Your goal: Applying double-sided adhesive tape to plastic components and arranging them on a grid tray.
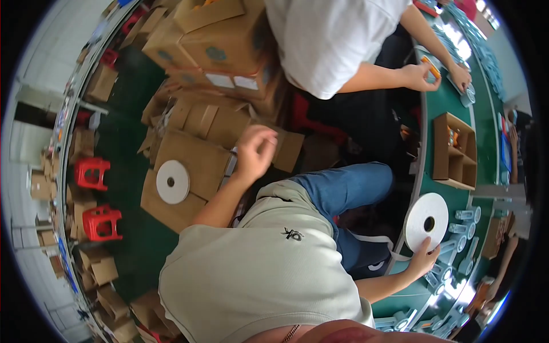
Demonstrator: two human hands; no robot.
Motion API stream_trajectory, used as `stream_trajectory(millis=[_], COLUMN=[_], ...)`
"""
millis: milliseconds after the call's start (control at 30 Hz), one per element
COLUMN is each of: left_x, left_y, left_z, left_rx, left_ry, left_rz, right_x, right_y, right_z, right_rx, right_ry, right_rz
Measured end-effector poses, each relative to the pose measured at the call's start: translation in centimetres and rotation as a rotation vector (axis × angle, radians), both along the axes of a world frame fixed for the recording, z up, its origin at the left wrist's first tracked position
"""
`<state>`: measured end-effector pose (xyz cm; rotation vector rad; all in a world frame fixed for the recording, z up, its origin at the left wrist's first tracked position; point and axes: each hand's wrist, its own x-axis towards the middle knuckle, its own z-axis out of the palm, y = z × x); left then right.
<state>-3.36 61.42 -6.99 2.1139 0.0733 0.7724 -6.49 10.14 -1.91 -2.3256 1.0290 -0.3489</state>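
My right hand (424,261) grips the lower edge of a white roll with a dark centre hole (436,216), standing tilted at the green bench's edge. A white strip (377,240) runs from beside the roll across to my lap. My left hand (255,153) is raised over the cardboard at my left side, its fingers loosely bent and apart from the thumb; nothing shows in it. A second white roll (172,182) lies flat on the cardboard (203,166), to the left of that hand.
Several clear bluish cup-like parts (457,240) lie on the bench beyond the roll. A divided cardboard box (454,151) holds orange pieces. Ahead, a co-worker's hand (422,76) holds an orange item. Stacked cartons (217,51) and red stools (102,223) stand at the left.
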Motion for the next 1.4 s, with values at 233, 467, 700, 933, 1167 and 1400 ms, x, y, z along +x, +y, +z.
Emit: stream_trajectory(millis=[233, 467, 700, 933, 1167, 1400], left_x=[5.3, 8.3, 4.7, 4.6, 6.5, 5.8], left_y=[13.2, 17.4, 20.8, 33.4, 32.3, 34.2], left_z=[-9.0, -13.8, -19.9, -25.0, -21.9, -21.9], left_rx=[-1.466, -1.819, -2.013, -2.097, -2.253, -2.225], left_ry=[-0.189, -0.383, -0.544, -0.782, -1.106, -1.121], left_rz=[0.638, 0.762, 1.024, 1.318, 1.584, 1.460], right_x=[-0.1, -1.8, -5.5, -5.2, -5.7, -5.3], right_y=[0.5, 3.8, 4.7, 4.1, 5.0, 5.5], right_z=[-1.5, 1.2, 2.5, 1.8, 2.2, 1.7], right_rx=[-0.408, -0.451, -0.481, -0.527, -0.454, -0.420], right_ry=[0.124, -0.017, -0.075, -0.117, -0.089, -0.095], right_rz=[-0.066, -0.248, -0.207, -0.071, -0.123, -0.068])
